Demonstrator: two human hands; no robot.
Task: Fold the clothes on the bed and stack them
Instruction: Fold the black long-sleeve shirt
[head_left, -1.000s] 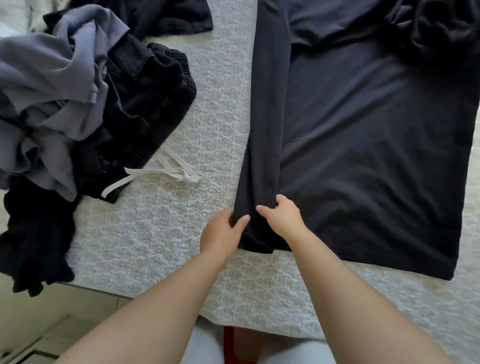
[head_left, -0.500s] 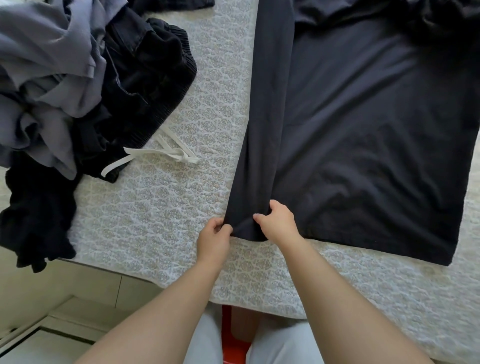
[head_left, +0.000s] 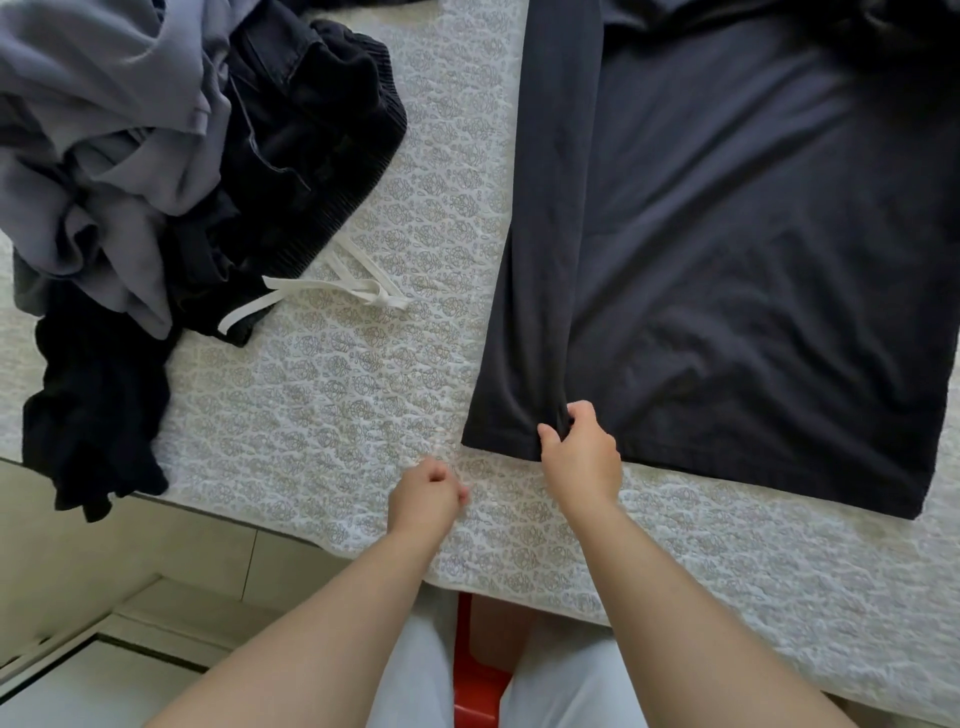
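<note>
Left hand (head_left: 427, 491) curled, holding nothing; right hand (head_left: 581, 453) pinching, both forearms extended.

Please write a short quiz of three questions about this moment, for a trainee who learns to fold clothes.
1. True or false: both hands grip the dark shirt.
2. Which hand pinches the folded edge at the hem? A) left hand B) right hand C) neither
3. Fill the gap: the white drawstring belongs to the unfolded pile lying to the ___ of the shirt in the picture.

Key:
1. False: the left hand is curled over the bedspread, apart from the shirt.
2. B
3. left
</note>
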